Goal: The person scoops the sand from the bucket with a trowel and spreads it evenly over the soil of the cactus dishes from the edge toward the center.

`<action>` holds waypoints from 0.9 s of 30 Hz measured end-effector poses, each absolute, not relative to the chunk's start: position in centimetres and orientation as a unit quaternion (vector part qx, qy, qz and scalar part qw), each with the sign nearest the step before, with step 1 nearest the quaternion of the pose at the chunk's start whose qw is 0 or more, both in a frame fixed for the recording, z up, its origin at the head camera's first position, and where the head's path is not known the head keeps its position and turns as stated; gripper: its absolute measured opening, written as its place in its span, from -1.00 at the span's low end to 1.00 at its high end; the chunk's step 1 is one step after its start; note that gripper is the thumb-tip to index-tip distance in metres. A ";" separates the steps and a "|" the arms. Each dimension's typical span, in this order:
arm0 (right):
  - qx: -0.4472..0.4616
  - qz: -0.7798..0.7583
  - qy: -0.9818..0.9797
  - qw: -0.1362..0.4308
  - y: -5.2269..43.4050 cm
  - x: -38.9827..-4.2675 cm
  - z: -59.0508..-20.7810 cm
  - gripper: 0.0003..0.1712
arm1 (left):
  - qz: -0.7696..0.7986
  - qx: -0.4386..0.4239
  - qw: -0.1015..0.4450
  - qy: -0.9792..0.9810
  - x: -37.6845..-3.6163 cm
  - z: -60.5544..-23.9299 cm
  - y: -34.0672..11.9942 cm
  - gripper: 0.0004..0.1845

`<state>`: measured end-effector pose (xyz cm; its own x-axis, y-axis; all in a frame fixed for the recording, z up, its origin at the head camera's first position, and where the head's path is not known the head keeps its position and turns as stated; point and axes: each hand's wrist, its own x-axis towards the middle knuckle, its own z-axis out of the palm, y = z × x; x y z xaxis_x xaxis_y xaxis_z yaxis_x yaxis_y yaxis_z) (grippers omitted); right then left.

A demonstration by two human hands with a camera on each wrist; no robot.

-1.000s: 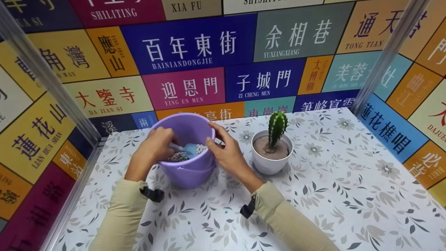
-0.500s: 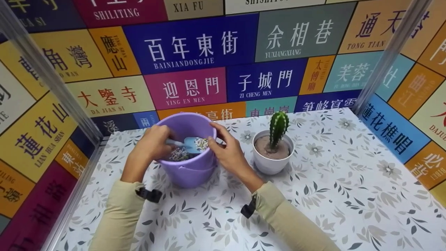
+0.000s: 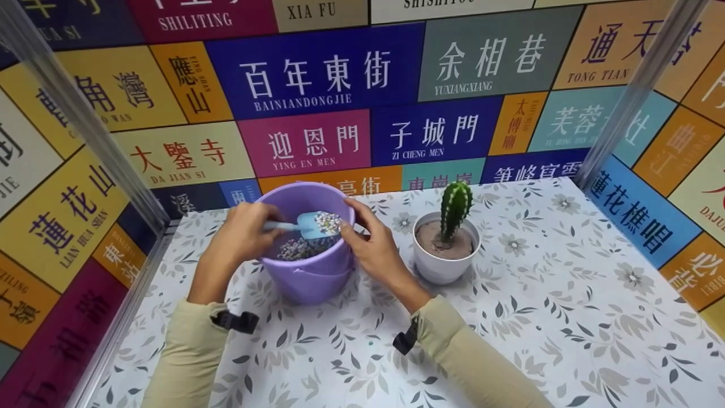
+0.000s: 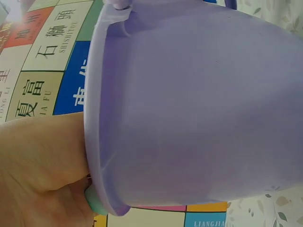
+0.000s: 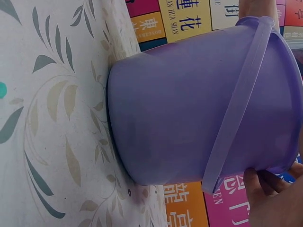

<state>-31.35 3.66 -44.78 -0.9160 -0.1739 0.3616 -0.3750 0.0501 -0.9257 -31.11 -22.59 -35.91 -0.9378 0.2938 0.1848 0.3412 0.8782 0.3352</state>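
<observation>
Pebbles (image 3: 327, 223), small and pale, ride on the blade of a light-blue scoop (image 3: 306, 228) left of centre in the head view; I judge the blade is held roughly level so the load does not slide off. The left hand (image 3: 241, 229) has its fingers curled round the scoop's grip at the left of the bucket mouth, behind the blade, which I take to leave the load uncovered. In the left wrist view I get mostly bucket wall, so I cannot tell the exact finger placement.

The lilac bucket (image 3: 314, 286) stands on the counter (image 3: 510, 340), with more gravel (image 3: 300, 249) inside. At its right side the right hand (image 3: 371, 241) pinches the rim with thumb and fingers, probably to steady it. In the right wrist view I find the carrying strap (image 5: 236, 109) lying down against the outer wall, out of the opening's way. Right of centre, near the right hand but apart from the bucket, stands a cactus (image 3: 455, 209) in its white pot (image 3: 444, 269).
</observation>
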 end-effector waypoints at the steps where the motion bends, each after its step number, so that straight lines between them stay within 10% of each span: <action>1: 0.191 0.662 -0.721 0.077 3.7 -31.4 -44.8 -0.38 | -0.186 -0.162 0.068 -0.967 -31.0 -35.9 -22.6 -0.79; 27: 0.204 0.663 -0.718 0.059 4.0 -31.2 -45.2 -0.29 | -0.195 -0.155 0.121 -0.961 -29.4 -35.5 -22.9 -0.80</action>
<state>-31.16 3.98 -45.20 -0.9102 -0.2149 0.3541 -0.3702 0.0385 -0.9282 -29.40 -22.86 -35.50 -0.9229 0.2498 0.2932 0.3443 0.8761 0.3374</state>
